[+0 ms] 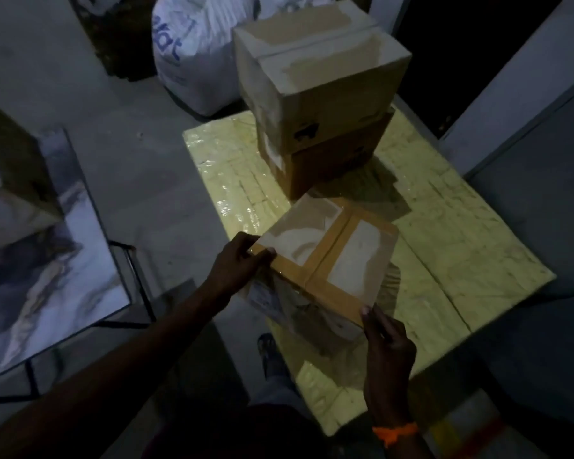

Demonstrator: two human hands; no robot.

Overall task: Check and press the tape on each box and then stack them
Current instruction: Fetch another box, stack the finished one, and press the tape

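Right hand (386,352) grips near corner of taped box (358,256), thumb pressing brown tape (323,251). Left hand (236,263) grips its left corner. Box sealed, contents hidden, sits on yellow sheet (451,260) beside two-box stack (322,104).

Dim storeroom: taped cartons (322,94), a bulging sack (193,54) (printed), bare concrete floor (140,160).
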